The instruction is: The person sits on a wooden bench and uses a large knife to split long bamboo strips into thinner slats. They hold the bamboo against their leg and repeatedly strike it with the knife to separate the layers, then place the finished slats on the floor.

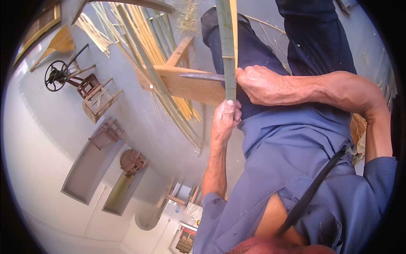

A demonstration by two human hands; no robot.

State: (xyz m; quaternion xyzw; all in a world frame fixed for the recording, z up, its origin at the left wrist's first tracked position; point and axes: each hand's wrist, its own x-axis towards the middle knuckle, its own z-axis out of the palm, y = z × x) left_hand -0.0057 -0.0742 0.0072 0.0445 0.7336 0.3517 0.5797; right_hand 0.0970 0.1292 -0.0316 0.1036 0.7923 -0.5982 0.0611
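A long green bamboo strip (229, 47) runs upward from my left hand (223, 119), whose thumb presses on its near end. Along the strip's right side shows a pale inner layer (234, 28). My right hand (261, 85) is closed in a fist at the strip's right edge, around what seems to be a knife handle hidden by the fingers. The grey metal knife blade (203, 76) sticks out to the left, crossing behind the green strip. Whether its edge is in the bamboo cannot be seen.
Below the blade is a wooden bench (193, 87). Bamboo strips (149, 38) lie in bundles on the floor to the left, with longer green poles (158, 79) across them. Further left are a hand-wheel machine (56, 75), a wooden chair (98, 98) and a straw broom (60, 41).
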